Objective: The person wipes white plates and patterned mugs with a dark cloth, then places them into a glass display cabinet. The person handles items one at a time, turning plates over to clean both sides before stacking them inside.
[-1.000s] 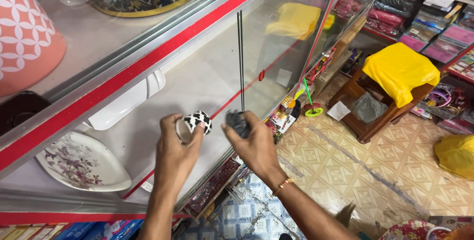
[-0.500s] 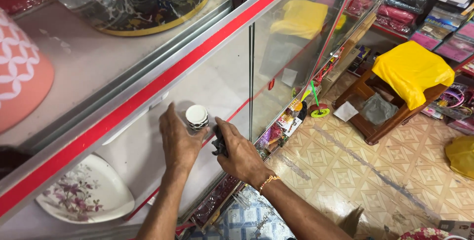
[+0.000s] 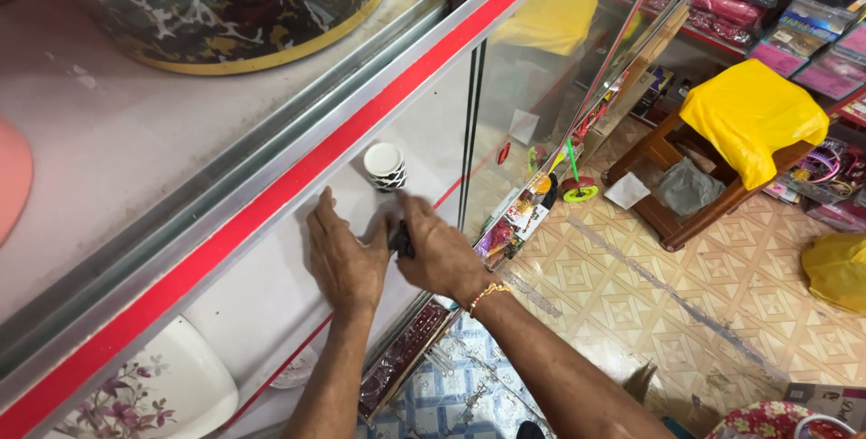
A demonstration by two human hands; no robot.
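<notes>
My left hand (image 3: 343, 258) lies flat, fingers spread a little, against the sliding glass front of a display case (image 3: 271, 195) with a red and metal rim. My right hand (image 3: 444, 254) is right beside it, closed around a small dark lock piece (image 3: 401, 240) at the glass. Just above both hands, a small white cup with a black-and-white pattern (image 3: 385, 166) stands on the white shelf inside the case. The vertical edge of the glass pane (image 3: 469, 132) runs just right of the cup.
A camouflage-patterned round container (image 3: 225, 6) sits on the case top. A floral white plate (image 3: 153, 385) lies in the case at lower left. On the patterned floor to the right, a wooden stool (image 3: 686, 195) carries a yellow bag (image 3: 753, 114). Shelves of packaged goods line the far right.
My left hand was curled by the patterned cup; it now lies flat on the glass below it. My right hand stays on the dark piece. The view has shifted closer.
</notes>
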